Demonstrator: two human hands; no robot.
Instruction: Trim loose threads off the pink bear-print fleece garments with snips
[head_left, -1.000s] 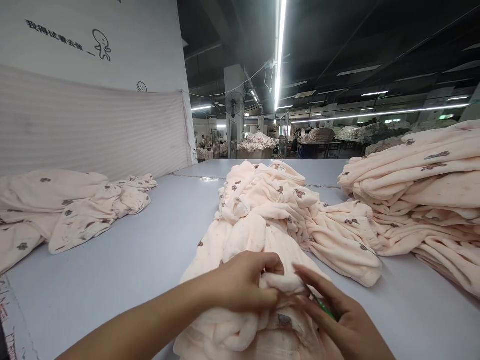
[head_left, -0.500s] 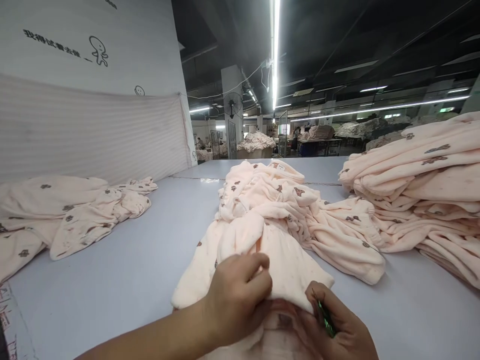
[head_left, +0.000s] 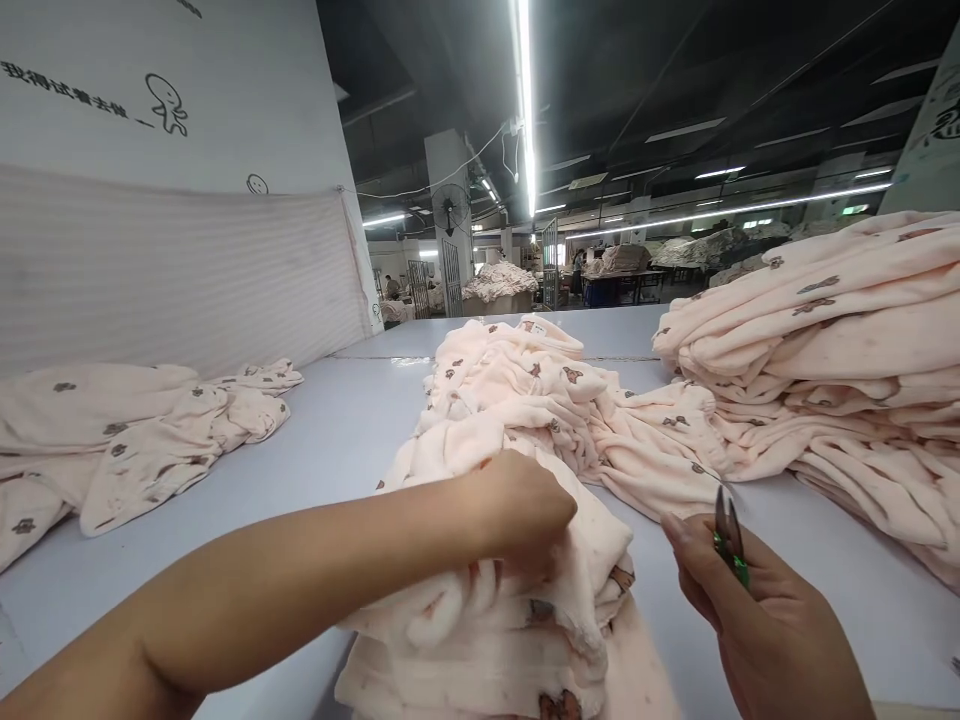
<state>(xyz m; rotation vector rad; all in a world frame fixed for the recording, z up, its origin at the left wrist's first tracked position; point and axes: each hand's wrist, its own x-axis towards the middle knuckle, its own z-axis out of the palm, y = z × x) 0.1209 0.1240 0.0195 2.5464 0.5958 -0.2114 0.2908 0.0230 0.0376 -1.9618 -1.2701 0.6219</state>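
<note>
A pale pink fleece garment with small brown bear prints (head_left: 525, 600) lies bunched on the white table (head_left: 300, 480) right in front of me. My left hand (head_left: 517, 505) is closed on a fold of it, pressing it down. To the right, off the cloth, my right hand (head_left: 772, 630) holds small green-handled thread snips (head_left: 727, 535) with the blades pointing up. More of the same pink cloth (head_left: 540, 395) trails away behind the fold.
A tall stack of folded pink garments (head_left: 840, 370) stands at the right. A looser heap (head_left: 127, 440) lies at the left by a white wall. Far back are other tables with piles, a fan and ceiling strip lights.
My right hand has pulled away from the garment to the right, lifting the snips clear. My left hand has gathered the cloth into a thicker fold. The view has shifted slightly right.
</note>
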